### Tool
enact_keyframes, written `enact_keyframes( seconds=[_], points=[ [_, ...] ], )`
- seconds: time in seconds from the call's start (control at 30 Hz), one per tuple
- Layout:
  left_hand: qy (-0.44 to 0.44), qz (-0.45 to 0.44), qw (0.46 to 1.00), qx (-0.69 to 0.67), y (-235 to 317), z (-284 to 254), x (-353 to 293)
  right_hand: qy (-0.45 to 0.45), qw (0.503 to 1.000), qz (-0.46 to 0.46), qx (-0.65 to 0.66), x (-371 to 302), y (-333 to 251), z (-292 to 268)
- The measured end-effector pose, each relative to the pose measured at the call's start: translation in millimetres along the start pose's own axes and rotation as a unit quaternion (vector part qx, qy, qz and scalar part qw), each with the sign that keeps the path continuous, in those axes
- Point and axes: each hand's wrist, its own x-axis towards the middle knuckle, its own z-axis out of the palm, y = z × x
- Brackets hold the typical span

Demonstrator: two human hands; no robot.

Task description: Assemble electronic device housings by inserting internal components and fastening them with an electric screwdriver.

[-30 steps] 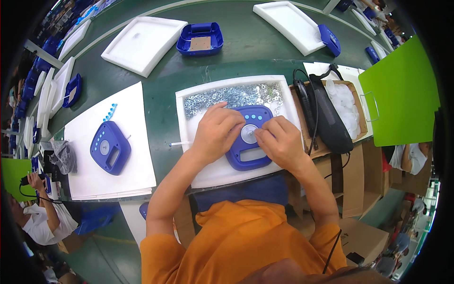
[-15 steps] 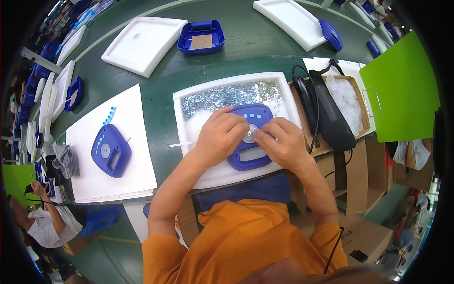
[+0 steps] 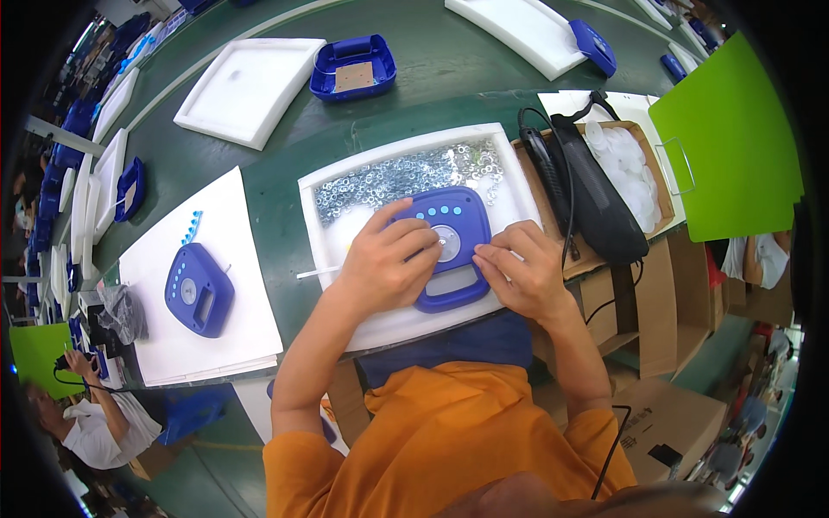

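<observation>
A blue plastic casing with a handle slot (image 3: pixel 466 226), a row of light-blue buttons and a round clear dial (image 3: pixel 447 243) lies on a white foam tray (image 3: pixel 308 194) in front of me. My left hand (image 3: pixel 389 261) is closed on the casing's left side, its curled fingers reaching the dial's edge. Over the casing's right edge, the thumb and fingers of my right hand (image 3: pixel 525 269) are pinched together; a small pale bit shows between them, too small to name. Small shiny metal nuts or rings (image 3: pixel 406 177) fill the tray's far part.
To the left, a similar blue casing (image 3: pixel 216 298) and a blue strip (image 3: pixel 192 226) lie on white sheets (image 3: pixel 246 250). On the right, a black pouch (image 3: pixel 604 203) with a cable lies beside a box of clear plastic discs (image 3: pixel 635 177). A green panel (image 3: pixel 725 147) stands farther right.
My right hand has moved from the dial to the casing's right edge, uncovering more of the dial. My left hand stays at the casing's left side. The whole view has shifted slightly.
</observation>
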Motion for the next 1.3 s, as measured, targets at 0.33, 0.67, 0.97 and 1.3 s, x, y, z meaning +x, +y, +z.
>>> enact_keyframes(
  seconds=[0.33, 0.67, 0.97, 1.3],
  points=[
    [-0.034, -0.041, 0.998, -0.022, -4, -9, 0, -0.112, 0.994, -0.014, -0.009, -11, -16, 12],
    [-0.046, -0.07, 0.996, -0.011, -4, -9, 0, -0.104, 0.994, 0.023, 0.025, -19, -26, 16],
    [-0.051, -0.071, 0.996, -0.012, -4, -9, 0, -0.098, 0.994, 0.03, 0.041, -21, -24, 17],
    [-0.033, -0.061, 0.997, -0.039, -6, -10, 1, -0.097, 0.994, 0.03, 0.045, -18, -22, 15]
  ],
)
